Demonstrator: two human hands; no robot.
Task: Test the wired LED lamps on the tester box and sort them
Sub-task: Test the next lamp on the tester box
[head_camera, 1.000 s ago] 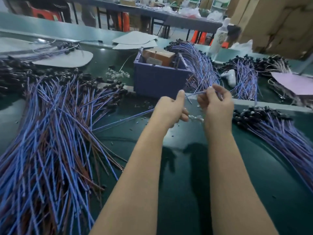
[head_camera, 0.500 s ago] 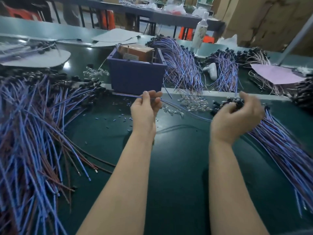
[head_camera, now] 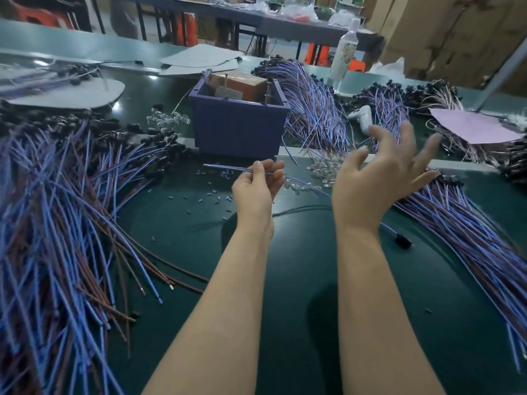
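My left hand [head_camera: 258, 185] pinches a blue wired lamp [head_camera: 228, 169] just in front of the purple tester box [head_camera: 238, 124]; its wire trails right across the mat to a black lamp head [head_camera: 402, 240]. My right hand [head_camera: 382, 175] hovers with fingers spread and holds nothing, above the near end of the right-hand pile of wired lamps [head_camera: 467, 232]. A large heap of blue and brown wired lamps [head_camera: 57, 223] covers the left side. A brown block [head_camera: 236, 85] sits inside the box.
Loose clear LEDs [head_camera: 322, 169] and small blue bits [head_camera: 211, 192] lie on the dark green mat [head_camera: 299, 280]. More lamp bundles [head_camera: 313, 104] lie behind the box, with a white bottle [head_camera: 345, 52], a pink sheet [head_camera: 473, 126] and grey card pieces [head_camera: 71, 95].
My right hand has opened and lifted off the right pile, letting go of the lamp end. The left hand still pinches the wire in front of the box. The camera view shifted.
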